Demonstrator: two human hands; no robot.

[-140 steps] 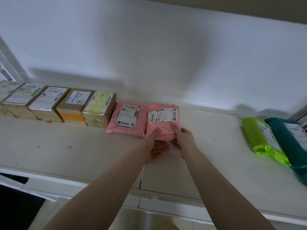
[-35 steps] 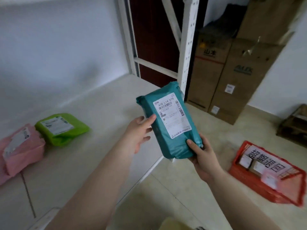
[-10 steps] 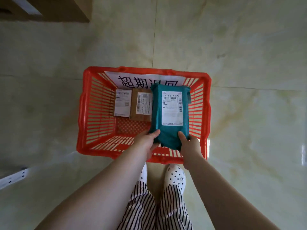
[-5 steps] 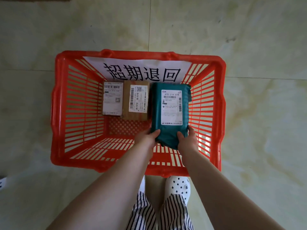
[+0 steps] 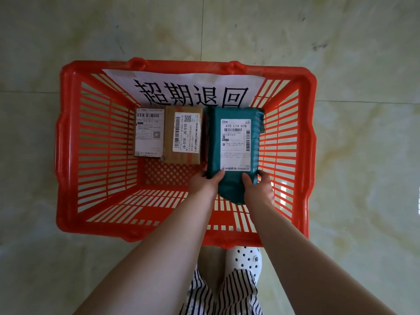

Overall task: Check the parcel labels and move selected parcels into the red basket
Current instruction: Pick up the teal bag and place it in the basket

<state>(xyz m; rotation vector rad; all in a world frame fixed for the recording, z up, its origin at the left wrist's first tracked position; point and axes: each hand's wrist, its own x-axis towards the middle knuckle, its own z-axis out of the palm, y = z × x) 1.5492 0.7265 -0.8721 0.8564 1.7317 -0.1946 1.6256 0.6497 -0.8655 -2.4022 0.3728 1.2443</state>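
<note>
Your left hand [image 5: 203, 184] and right hand [image 5: 259, 189] pinch the near end of the teal parcel [image 5: 234, 153] between thumbs and fingers, inside the red basket [image 5: 70, 142] along its right wall, beside two boxes [image 5: 168, 135] at its far wall.

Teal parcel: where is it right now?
Inside the red basket, right side, beside the brown box; the teal parcel is held by both hands.
</note>
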